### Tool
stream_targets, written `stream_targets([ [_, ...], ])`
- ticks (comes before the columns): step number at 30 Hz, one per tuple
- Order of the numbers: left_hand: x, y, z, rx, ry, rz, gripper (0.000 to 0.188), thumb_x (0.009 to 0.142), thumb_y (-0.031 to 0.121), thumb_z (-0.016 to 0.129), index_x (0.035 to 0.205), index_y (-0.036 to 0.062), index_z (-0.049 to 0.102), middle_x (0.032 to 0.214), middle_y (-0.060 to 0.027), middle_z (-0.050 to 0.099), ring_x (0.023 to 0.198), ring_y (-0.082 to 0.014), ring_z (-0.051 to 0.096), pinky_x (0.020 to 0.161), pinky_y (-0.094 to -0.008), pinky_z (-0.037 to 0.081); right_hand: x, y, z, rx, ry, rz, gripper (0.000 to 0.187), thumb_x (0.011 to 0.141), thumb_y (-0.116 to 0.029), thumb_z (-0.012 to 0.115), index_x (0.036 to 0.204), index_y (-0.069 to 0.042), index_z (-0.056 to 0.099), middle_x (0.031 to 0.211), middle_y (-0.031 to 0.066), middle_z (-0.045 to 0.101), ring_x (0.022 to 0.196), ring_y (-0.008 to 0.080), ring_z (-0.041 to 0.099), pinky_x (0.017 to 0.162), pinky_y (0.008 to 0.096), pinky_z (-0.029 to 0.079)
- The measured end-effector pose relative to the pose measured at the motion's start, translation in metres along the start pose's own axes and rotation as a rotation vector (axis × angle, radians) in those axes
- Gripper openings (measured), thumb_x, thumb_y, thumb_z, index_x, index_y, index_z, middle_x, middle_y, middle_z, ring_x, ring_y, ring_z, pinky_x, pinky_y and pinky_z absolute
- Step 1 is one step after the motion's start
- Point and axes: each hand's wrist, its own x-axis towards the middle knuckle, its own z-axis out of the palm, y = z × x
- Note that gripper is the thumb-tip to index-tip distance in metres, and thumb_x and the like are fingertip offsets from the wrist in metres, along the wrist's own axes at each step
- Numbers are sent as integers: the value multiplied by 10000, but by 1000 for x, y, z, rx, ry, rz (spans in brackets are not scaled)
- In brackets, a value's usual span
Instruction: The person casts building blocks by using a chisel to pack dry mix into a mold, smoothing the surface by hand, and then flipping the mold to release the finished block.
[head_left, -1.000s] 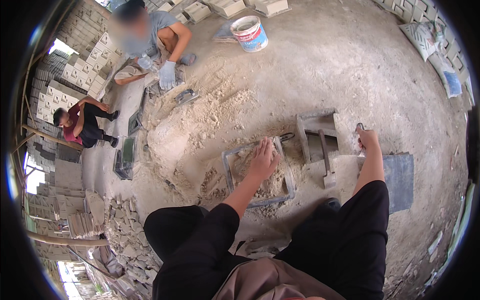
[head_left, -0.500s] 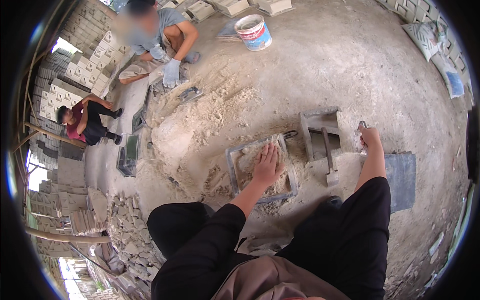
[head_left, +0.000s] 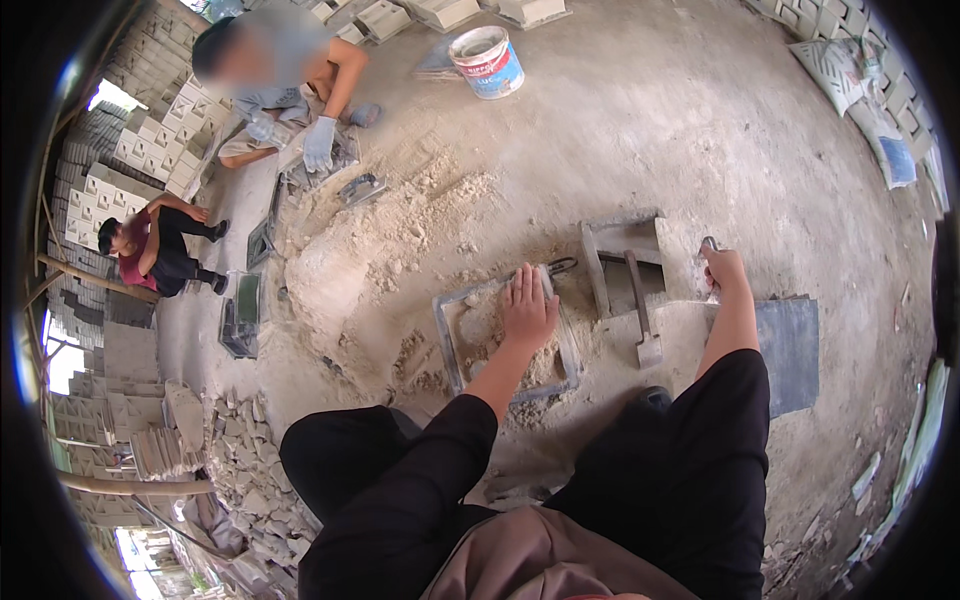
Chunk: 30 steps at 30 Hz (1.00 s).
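Observation:
My left hand [head_left: 530, 310] lies flat, fingers stretched out, over the far right part of a square metal mould [head_left: 447, 345]. Pale, damp-looking sandy mix [head_left: 485, 322] fills part of the mould, and some of it shows under and around the palm. Out to the right, my right hand [head_left: 724, 270] is closed round a short grey handle [head_left: 709, 243]; the rest of that tool is hidden. Between the hands stands a second, deeper mould [head_left: 592, 265]. A flat-bladed scraper [head_left: 648, 348] leans across its open middle, blade toward me.
A dark flat sheet [head_left: 790, 355] lies right of my right forearm. Loose sandy mix [head_left: 345, 270] spreads beyond the mould, with a trowel [head_left: 362, 189] near a gloved co-worker [head_left: 318, 145]. Another person [head_left: 165, 245] sits far left. A bucket [head_left: 487, 65] stands at the back; rubble [head_left: 250, 460] lies left.
My left hand has shifted from the mix toward the mould's far right side, its fingers straighter. My right hand stays closed on the handle. The whole view has slid slightly left.

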Motion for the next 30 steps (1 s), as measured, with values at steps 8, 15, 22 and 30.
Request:
stream_targets([
  [8,-61,21,-8,42,-129,95,659,873,401,379,1356,-18,222,1437,-166,174,1335,-293,142,1041,-499,114,5,3,-2,-15,0,-1,352,820,-317,581,698,10,532,526,61,500,375,147,454,367,313,354],
  [15,-78,33,-19,-28,-155,16,621,888,381,351,1376,27,201,1446,-138,163,1345,-281,116,1053,-504,66,2,2,0,-39,30,-15,414,796,-347,576,609,22,558,499,87,528,419,180,514,441,339,406],
  [22,-11,23,-11,22,-134,-210,596,909,372,291,1386,37,162,1454,-130,121,1348,-282,93,1065,-486,71,-1,-2,-1,-43,20,-21,398,794,-333,574,610,20,583,490,84,527,419,184,522,428,340,402],
  [30,-23,12,-6,93,-185,-69,599,913,377,279,1390,38,148,1464,-108,94,1351,-252,91,1057,-507,58,-6,2,-4,37,-1,-5,356,802,-320,580,706,23,575,515,69,513,399,158,483,406,318,382],
])
